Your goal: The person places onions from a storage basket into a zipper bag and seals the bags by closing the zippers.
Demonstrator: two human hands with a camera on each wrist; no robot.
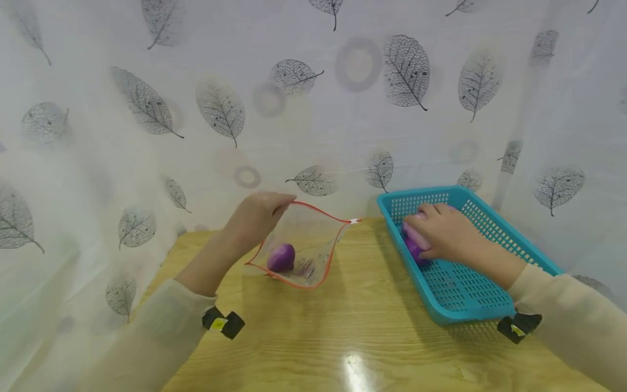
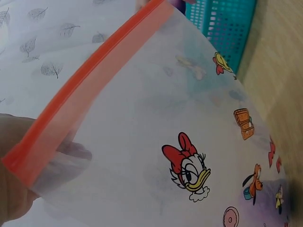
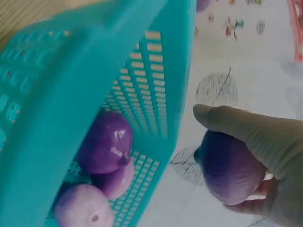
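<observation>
1. Above the table [image 1: 294,337], at left, we see the left hand [image 1: 257,215] on the bag [image 2: 137,132]. Its fingers are narrow, pinching the upper red edge [image 1: 318,209]. We judge this grip serves to hold the mouth wide, because such soft film would probably fall together by itself.

2. Inside the bag lies one onion [image 1: 281,258] (real or toy, we cannot tell). Its weight perhaps helps the bag to sit steadily.

3. At the right corner of the mouth is the white slider [image 1: 354,221]; we suppose it sits at this end so that the mouth can spread.

4. Over the far left part of the basket [image 1: 455,316] is the right hand [image 1: 443,231]. Thumb and fingers are curved around a second onion [image 3: 229,170], from opposite sides, which seems to us a sure hold for a round body.

5. Within the basket, three more onions [image 3: 105,142] lie close together; whether others are hidden, we cannot tell.

6. The basket stands to the right of the bag, apart from it, so in our opinion the arms need not cross.
</observation>
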